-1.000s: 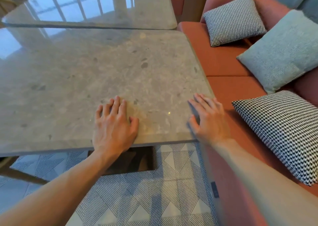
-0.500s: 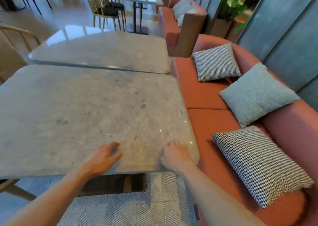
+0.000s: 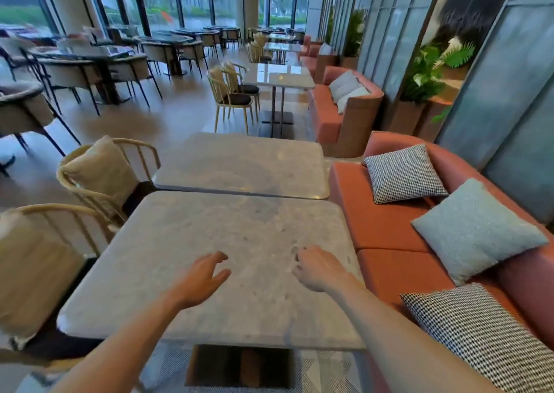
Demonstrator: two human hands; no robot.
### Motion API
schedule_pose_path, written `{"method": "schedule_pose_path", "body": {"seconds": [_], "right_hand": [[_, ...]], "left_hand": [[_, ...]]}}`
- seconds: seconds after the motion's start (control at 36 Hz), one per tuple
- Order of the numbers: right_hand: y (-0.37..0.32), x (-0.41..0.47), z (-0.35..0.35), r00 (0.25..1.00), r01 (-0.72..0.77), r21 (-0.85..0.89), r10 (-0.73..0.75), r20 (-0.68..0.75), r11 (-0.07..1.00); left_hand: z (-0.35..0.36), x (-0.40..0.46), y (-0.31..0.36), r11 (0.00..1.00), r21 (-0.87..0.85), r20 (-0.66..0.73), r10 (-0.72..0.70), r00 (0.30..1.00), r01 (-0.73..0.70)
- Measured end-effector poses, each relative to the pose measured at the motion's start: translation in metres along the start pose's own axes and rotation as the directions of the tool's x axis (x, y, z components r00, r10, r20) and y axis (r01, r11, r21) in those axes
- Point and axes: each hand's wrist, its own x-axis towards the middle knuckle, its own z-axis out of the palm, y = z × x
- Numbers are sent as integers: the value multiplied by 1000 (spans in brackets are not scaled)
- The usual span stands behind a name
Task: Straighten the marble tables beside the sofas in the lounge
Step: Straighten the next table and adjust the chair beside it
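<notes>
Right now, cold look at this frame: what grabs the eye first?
Two bare hands, left hand and right hand, hover over the near grey marble table at centre. A second grey marble table sits just beyond it. At right runs the coral-pink sofa with houndstooth cushions.

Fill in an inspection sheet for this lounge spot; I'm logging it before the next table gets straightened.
Surface: near marble table top bare, grey, speckled.
Job's things: far marble table set slightly askew to the near one, corners close; orange sofa on the right.
Clutter: nothing seen on either top.
Grip: left hand and right hand over the near top, fingers loose, holding nothing; contact unclear.
Cables: nothing seen.
Surroundings: three cushions on the sofa, beige chairs on the left, more tables beyond.
</notes>
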Motion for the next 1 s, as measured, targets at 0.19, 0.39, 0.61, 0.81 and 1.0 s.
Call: {"method": "schedule_pose_path", "body": {"seconds": [0.19,0.39,0.61,0.81,1.0], "right_hand": [[-68,43,-9,997,29,19,-30,74,999],[-203,104,-19,981,171,3,-171,92,985],[-385,127,27,926,372,13,-372,71,928],[-460,147,108,972,210,87,-218,91,974],[-466,131,185,974,-16,54,3,226,998]], "left_hand": [[-60,-41,-57,995,47,-42,-88,995,90],[-135,-107,-176,935,118,-201,-308,930,335],[-158,-181,-321,893,-50,-258,-445,858,448],[-120,-157,-437,934,-29,-151,-355,923,355],[-72,-108,-473,984,119,13,-138,990,136]]}}
